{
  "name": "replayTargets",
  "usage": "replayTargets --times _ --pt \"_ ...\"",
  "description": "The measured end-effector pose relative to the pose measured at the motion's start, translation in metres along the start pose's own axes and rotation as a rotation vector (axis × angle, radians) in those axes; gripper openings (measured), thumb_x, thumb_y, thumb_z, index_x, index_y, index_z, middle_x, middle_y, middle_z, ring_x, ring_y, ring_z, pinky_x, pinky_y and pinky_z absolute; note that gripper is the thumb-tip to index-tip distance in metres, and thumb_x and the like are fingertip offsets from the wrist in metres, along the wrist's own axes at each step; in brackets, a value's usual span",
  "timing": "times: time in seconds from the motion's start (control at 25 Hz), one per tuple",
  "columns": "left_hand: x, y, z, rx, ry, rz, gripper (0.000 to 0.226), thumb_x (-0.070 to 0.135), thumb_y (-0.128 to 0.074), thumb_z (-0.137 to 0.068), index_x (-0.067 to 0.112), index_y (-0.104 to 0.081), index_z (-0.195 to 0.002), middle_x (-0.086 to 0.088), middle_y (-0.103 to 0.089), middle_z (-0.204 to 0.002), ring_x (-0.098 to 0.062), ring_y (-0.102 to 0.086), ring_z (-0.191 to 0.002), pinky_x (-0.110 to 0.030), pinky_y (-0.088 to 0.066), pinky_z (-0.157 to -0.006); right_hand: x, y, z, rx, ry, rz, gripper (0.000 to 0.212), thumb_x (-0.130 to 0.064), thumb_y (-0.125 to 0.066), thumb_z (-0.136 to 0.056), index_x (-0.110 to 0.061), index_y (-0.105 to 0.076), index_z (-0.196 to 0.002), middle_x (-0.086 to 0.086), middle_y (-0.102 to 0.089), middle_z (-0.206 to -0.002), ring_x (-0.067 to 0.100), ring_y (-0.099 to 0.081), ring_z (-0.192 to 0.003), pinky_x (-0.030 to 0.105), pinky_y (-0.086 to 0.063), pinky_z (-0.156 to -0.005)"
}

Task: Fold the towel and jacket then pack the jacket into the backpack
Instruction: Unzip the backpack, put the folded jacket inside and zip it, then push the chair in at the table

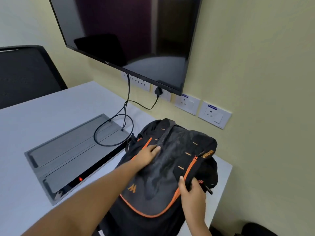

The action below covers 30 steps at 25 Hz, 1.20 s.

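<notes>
the white table [42, 120] carries a black and orange backpack [170, 167] lying flat near the wall, just beside a grey cable box [71, 150] set into the tabletop, under a wall screen [129, 31]. neither the towel nor the jacket can be seen; whether the jacket is already inside cannot be told.

the left hand [147, 155] rests flat on the top of the backpack, fingers straight and close together, pressing the fabric down. the right hand [191, 189] grips the right edge of the backpack by the orange zip [189, 169], thumb on top and fingers curled under the seam.

this looks like the packing step, with the bag being steadied. the next move probably calls for finding the zip pull and running it along the orange track while the left hand holds the bag from sliding.
</notes>
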<state>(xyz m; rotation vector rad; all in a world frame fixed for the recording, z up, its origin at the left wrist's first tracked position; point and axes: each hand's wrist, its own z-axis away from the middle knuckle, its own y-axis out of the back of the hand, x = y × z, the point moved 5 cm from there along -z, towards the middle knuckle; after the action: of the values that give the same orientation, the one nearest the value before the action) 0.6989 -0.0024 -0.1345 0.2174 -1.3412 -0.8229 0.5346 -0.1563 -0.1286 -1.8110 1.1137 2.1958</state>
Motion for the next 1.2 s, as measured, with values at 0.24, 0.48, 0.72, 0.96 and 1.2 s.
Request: replayTargets --times 0.24,0.48,0.72,0.96,1.2 --pt "-0.052 -0.054 0.106 0.097 -0.066 -0.477 0.063 0.057 -0.01 -0.093 0.029 -0.003 -0.149 0.016 0.004 -0.155 -0.008 0.004 -0.145 -0.039 -0.003 -0.119 -0.016 0.008 0.012 0.295 0.304 0.428 0.038 -0.024 -0.067 -0.081 -0.008 -0.054 -0.113 0.017 -0.056 -0.115 0.036 -0.056 -0.102 0.049 -0.051 -0.077" --pt "-0.127 -0.047 0.201 0.18 -0.222 -0.847 0.067 0.064 -0.013 -0.092 0.027 -0.014 -0.148 0.008 0.005 -0.158 -0.014 0.002 -0.145 -0.038 0.002 -0.113 0.024 -0.013 0.03 -0.019 0.324 1.023 0.058 -0.017 -0.052 -0.09 -0.023 -0.034 -0.145 0.006 -0.023 -0.156 0.036 -0.019 -0.142 0.073 -0.02 -0.102" --pt "-0.105 0.023 0.247 0.45 -0.137 -0.829 0.074 0.063 -0.013 -0.093 0.012 -0.029 -0.144 -0.006 -0.03 -0.151 -0.016 -0.002 -0.146 -0.039 -0.004 -0.113 -0.071 -0.04 0.085 0.055 0.727 0.916 0.063 -0.04 -0.028 -0.089 -0.006 -0.036 -0.141 0.013 -0.031 -0.15 0.029 -0.017 -0.141 0.056 -0.007 -0.11" --pt "-0.058 0.129 0.328 0.828 -0.158 -0.839 0.073 0.059 -0.009 -0.095 0.008 -0.015 -0.148 -0.008 -0.016 -0.155 -0.015 0.009 -0.145 -0.039 0.0 -0.115 -0.171 -0.072 0.169 0.104 1.052 0.82 0.074 -0.054 -0.016 -0.094 -0.005 -0.011 -0.148 0.013 -0.004 -0.157 0.026 -0.006 -0.145 0.048 -0.006 -0.116" --pt "-0.033 0.234 0.452 1.11 -0.065 -0.967 0.068 0.055 -0.003 -0.096 0.011 -0.005 -0.148 -0.008 -0.008 -0.156 -0.017 0.008 -0.144 -0.039 0.002 -0.115 -0.266 -0.078 0.274 0.1 1.313 0.594 0.071 -0.054 -0.003 -0.097 -0.005 0.001 -0.148 0.007 0.021 -0.156 0.025 0.0 -0.146 0.042 0.001 -0.118"
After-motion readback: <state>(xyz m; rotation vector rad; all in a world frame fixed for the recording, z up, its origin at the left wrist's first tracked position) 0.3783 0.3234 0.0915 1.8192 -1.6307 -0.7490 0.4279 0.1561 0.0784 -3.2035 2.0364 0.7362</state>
